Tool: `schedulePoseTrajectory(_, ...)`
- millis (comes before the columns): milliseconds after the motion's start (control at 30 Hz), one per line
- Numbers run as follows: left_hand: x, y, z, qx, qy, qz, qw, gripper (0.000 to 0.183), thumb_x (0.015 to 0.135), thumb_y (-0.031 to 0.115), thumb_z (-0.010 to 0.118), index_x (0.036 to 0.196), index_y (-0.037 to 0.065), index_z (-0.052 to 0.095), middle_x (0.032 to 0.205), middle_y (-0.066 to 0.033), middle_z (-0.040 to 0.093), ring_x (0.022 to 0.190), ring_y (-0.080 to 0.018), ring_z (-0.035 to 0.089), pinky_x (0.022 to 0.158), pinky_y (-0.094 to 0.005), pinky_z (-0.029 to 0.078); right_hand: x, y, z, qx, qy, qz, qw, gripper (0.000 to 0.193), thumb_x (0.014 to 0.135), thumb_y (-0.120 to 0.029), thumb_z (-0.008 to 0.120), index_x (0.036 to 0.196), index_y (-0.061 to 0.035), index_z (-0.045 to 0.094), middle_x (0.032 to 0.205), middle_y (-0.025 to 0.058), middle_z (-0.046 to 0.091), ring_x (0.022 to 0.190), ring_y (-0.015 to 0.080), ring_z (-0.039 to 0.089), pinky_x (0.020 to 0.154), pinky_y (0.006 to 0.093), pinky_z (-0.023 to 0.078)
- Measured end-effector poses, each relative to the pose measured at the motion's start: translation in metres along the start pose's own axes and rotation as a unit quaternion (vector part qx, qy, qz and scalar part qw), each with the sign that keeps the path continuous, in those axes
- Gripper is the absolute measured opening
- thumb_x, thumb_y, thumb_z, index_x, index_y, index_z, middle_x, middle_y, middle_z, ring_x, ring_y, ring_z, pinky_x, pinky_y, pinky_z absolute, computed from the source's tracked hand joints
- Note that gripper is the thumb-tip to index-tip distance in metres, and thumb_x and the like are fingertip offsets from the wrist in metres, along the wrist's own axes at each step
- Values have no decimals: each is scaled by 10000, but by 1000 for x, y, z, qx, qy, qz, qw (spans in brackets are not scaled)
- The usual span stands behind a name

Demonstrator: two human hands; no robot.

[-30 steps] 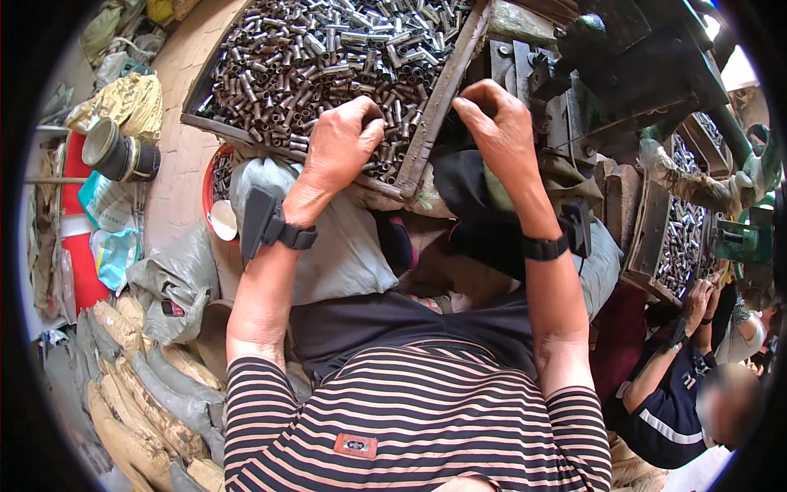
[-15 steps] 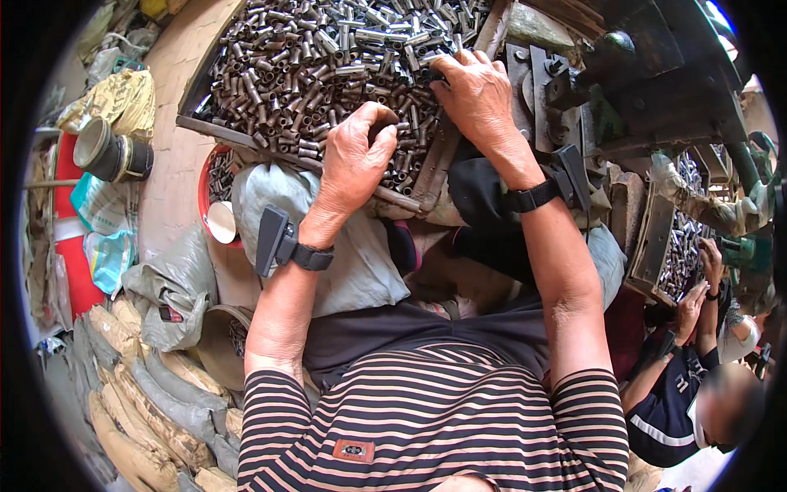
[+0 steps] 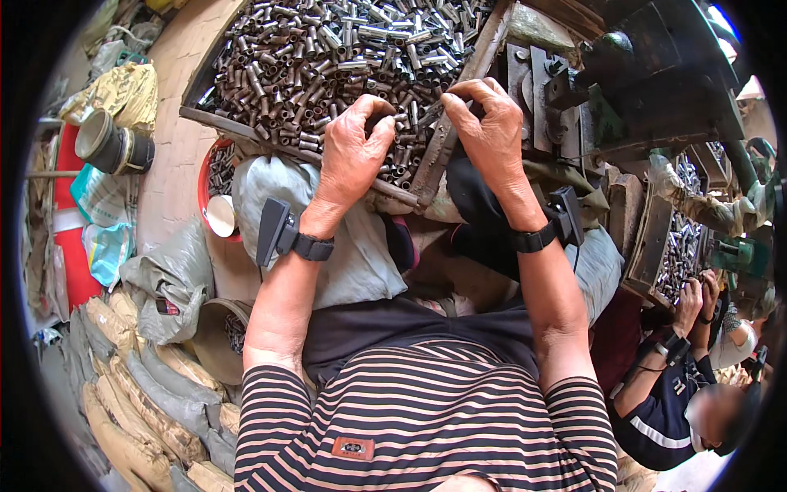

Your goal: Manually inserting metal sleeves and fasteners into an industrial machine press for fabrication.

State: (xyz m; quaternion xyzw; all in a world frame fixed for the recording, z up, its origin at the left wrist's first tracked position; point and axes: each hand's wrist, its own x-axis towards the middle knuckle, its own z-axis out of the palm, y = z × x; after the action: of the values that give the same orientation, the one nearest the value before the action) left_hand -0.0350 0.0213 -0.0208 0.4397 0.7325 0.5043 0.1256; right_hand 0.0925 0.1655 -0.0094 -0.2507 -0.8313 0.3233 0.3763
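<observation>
A shallow tray heaped with short metal sleeves lies in front of me, brown ones nearer and shinier ones farther back. My left hand is over the tray's near edge with its fingers curled toward the thumb; what they hold, if anything, is hidden. Over the tray's right wooden rim, my right hand bends its fingers down close to the thumb tip. I cannot make out anything between them. Both wrists wear dark straps with a black block.
Dark machinery stands close on the right. A co-worker's hands are at another tray of metal parts. Beside my left leg are a red basin and a grey sack. Stacked filled bags lie at lower left.
My right hand has drawn back from over the metal sleeves toward me and slightly right, to the tray's rim. My left hand has barely shifted. The co-worker's hands have lowered slightly.
</observation>
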Motion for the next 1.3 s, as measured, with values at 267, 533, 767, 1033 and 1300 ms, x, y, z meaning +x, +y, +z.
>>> schedulePoseTrajectory(267,-4,4,-1,-52,41,-26,998,115,862,80,569,931,-3,608,744,-81,652,624,-122,630,592,-271,507,-17,-9,-9,262,-7,181,948,131,867,-134,644,873,-4,668,708,-23,571,637,56,498,588,211,406)
schedulePoseTrajectory(533,-14,23,4,-357,-33,-163,919,146,913,74,514,1044,40,569,897,-43,630,753,-103,618,645,-231,529,-33,-11,-12,379,17,273,884,146,882,-165,641,831,-30,658,700,-19,575,614,44,483,564,197,385)
schedulePoseTrajectory(767,-22,35,14,-399,-54,-164,900,122,894,67,544,998,15,583,865,-55,629,714,-108,623,647,-231,527,-47,-20,-12,431,32,286,855,136,887,-158,634,844,-30,650,712,-6,588,609,49,497,565,193,398)
schedulePoseTrajectory(1033,-25,50,12,-328,-46,-113,937,120,906,59,545,1001,0,586,843,-47,635,728,-99,629,661,-232,530,-57,-18,-23,532,2,340,775,136,869,-153,654,819,-30,626,692,15,590,551,63,507,510,196,400)
schedulePoseTrajectory(1300,-26,57,13,-285,-53,-101,952,121,907,63,554,994,-13,589,814,-43,636,736,-87,627,672,-230,532,-64,-21,-26,534,19,321,782,135,880,-150,638,823,-28,624,701,18,597,574,71,525,530,199,421)
